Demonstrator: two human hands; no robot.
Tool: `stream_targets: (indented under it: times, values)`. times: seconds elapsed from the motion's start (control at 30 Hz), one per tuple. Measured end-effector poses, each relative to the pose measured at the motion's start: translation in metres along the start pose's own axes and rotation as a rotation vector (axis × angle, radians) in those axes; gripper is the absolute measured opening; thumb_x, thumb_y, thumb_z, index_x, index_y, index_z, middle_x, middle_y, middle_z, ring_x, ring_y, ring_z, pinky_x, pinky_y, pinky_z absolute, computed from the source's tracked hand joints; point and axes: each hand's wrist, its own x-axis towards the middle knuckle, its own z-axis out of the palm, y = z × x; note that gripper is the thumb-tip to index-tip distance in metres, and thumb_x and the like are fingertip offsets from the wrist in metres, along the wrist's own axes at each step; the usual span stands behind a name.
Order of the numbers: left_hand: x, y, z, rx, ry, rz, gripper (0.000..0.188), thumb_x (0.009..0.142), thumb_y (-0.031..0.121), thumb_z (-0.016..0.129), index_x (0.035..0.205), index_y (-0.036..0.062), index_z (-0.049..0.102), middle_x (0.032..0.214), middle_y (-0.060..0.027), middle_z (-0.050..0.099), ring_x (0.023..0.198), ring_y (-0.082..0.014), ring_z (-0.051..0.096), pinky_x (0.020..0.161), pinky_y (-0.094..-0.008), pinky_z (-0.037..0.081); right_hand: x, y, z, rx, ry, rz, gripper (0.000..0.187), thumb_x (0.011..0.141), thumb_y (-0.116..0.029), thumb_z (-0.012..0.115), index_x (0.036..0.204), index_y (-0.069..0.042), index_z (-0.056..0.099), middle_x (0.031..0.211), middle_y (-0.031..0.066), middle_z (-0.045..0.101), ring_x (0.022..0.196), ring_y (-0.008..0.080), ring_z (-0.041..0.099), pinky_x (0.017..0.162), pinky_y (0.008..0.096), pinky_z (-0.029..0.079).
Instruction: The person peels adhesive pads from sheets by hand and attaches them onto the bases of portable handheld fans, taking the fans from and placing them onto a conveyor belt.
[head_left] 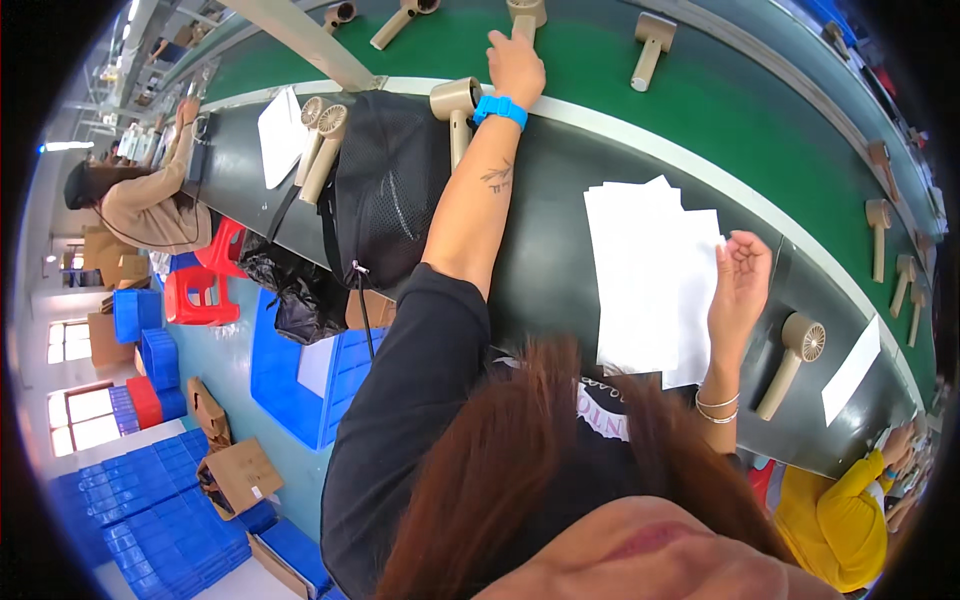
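My left hand (516, 72), with a blue watch (500, 110) on its wrist, reaches far out to the green conveyor belt. Its fingers close about the lower handle of a beige handheld fan (526, 14); part of the grip is hidden. On the dark table in front of me lies a loose stack of white paper sheets (645, 280). Curled at the stack's right edge, my right hand (744, 262) pinches the rim of a sheet between thumb and fingers. Another handheld fan (453, 105) stands beside my left forearm, and one (793, 360) lies right of my right hand.
Several fans ride the green belt (590, 100). A black mesh bag (385, 190) stands left of my arm, with two fans (325, 150) and papers (282, 138) beyond. Co-workers sit at left (150, 205) and right (835, 520). Blue crates (165, 500) and red stools (200, 295) fill the left floor.
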Motion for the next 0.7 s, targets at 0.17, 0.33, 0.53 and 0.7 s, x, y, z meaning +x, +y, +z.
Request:
stream_targets:
  times: [0.17, 0.33, 0.53, 0.7]
  values:
    - [0.009, 0.037, -0.084, -0.211, 0.481, 0.412, 0.028, 0.072, 0.013, 0.074, 0.094, -0.0008, 0.061, 0.080, -0.0136, 0.061, 0.072, -0.0268, 0.059, 0.064, -0.0357, 0.049, -0.002, 0.003, -0.010, -0.059, -0.030, 0.041, 0.005, 0.090, 0.000, 0.058, 0.094, 0.001, 0.055, 0.089, -0.0005, 0.054, 0.083, 0.0056, 0.049, 0.076, 0.0174, 0.039]
    - [-0.071, 0.078, -0.187, -0.506, 0.340, 0.589, 0.037, 0.064, 0.020, 0.083, 0.088, 0.0009, 0.063, 0.080, -0.0112, 0.062, 0.071, -0.0257, 0.059, 0.061, -0.0336, 0.049, 0.000, -0.020, -0.012, 0.154, -0.053, 0.048, 0.006, 0.089, -0.001, 0.060, 0.093, 0.000, 0.055, 0.090, -0.0001, 0.053, 0.082, 0.0068, 0.048, 0.075, 0.0183, 0.038]
    - [-0.167, 0.102, -0.208, -0.833, 0.001, 0.581, 0.041, 0.060, 0.013, 0.086, 0.095, 0.0033, 0.066, 0.088, -0.0083, 0.066, 0.062, -0.0125, 0.061, 0.047, -0.0214, 0.047, -0.014, -0.067, -0.008, 0.297, -0.186, -0.024, 0.009, 0.084, 0.004, 0.062, 0.093, 0.003, 0.058, 0.094, 0.0051, 0.055, 0.084, 0.0116, 0.050, 0.077, 0.0228, 0.041]
    - [-0.204, 0.104, -0.216, -1.177, -0.310, 0.323, 0.043, 0.065, -0.011, 0.075, 0.106, -0.0035, 0.063, 0.110, -0.0136, 0.059, 0.088, -0.0206, 0.065, 0.068, -0.0285, 0.060, -0.028, -0.089, 0.005, 0.358, -0.194, 0.005, 0.022, 0.086, 0.003, 0.061, 0.106, 0.002, 0.053, 0.092, 0.0065, 0.058, 0.087, 0.0138, 0.055, 0.080, 0.0263, 0.044]
